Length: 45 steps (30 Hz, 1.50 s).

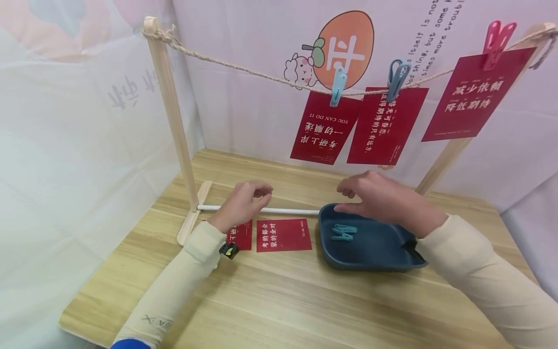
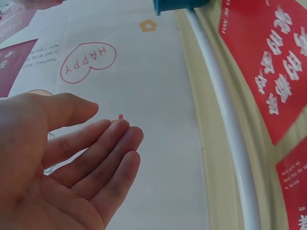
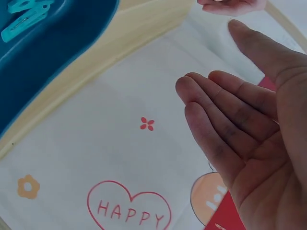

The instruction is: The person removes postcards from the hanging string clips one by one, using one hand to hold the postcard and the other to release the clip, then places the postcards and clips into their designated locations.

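Observation:
My left hand (image 1: pixel 246 201) hovers above the white rod and two red cards on the table, its fingers loosely bent and nothing in them. One card (image 1: pixel 284 235) lies in full sight; the other card (image 1: pixel 245 236) is partly hidden by my left wrist. Over the far rim of a dark blue tray (image 1: pixel 370 264) is my right hand (image 1: pixel 377 196), also holding nothing, thumb apart from the relaxed fingers. Teal clothespins (image 1: pixel 344 231) lie in the tray. Higher up, a light blue clothespin (image 1: pixel 338 87), a grey-blue clothespin (image 1: pixel 397 80) and a pink clothespin (image 1: pixel 497 46) hold three red cards on the rope.
The twine rope (image 1: pixel 235 67) sags between a left wooden post (image 1: pixel 172 116) and a right post (image 1: pixel 449 160). A white rod (image 1: pixel 287 211) runs low between the post feet. Behind hangs a printed white cloth (image 1: pixel 244 29). The wooden table (image 1: pixel 279 300) reaches toward me.

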Available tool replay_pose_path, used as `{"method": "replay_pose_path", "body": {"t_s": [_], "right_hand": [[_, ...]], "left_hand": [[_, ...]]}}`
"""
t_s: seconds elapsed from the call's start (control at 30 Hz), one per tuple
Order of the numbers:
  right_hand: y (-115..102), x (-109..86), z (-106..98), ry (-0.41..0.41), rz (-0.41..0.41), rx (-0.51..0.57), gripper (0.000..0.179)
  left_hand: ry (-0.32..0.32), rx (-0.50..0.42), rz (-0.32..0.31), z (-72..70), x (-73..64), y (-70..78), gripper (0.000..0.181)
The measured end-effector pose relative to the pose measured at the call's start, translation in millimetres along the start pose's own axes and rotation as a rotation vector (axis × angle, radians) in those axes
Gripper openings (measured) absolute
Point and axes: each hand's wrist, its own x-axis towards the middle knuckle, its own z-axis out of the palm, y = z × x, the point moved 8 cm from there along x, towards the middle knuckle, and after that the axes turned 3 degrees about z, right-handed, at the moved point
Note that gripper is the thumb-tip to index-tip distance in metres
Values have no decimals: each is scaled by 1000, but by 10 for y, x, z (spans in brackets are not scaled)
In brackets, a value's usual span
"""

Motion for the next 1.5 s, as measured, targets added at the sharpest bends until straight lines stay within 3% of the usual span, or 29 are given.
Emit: {"method": "replay_pose_path", "body": {"t_s": [0.23, 0.6, 0.93, 1.17, 1.33, 1.5], "right_hand": [[-75, -26, -145, 23, -1, -4, 50], [-158, -46, -375, 62, 10, 17, 50], [-201, -56, -560, 121, 15, -4, 49], [-208, -74, -652, 152, 20, -6, 49], [-209, -89, -709, 172, 24, -13, 49], [-215, -101, -772, 192, 23, -14, 48]], "left_hand": [[40, -85, 38, -80, 65, 79, 32], [138, -111, 98, -211, 137, 267, 27], [160, -107, 105, -292, 230, 450, 30], [205, -99, 178, -359, 315, 617, 30], [224, -169, 200, -369, 349, 685, 32], [236, -258, 185, -362, 373, 695, 35]]}}
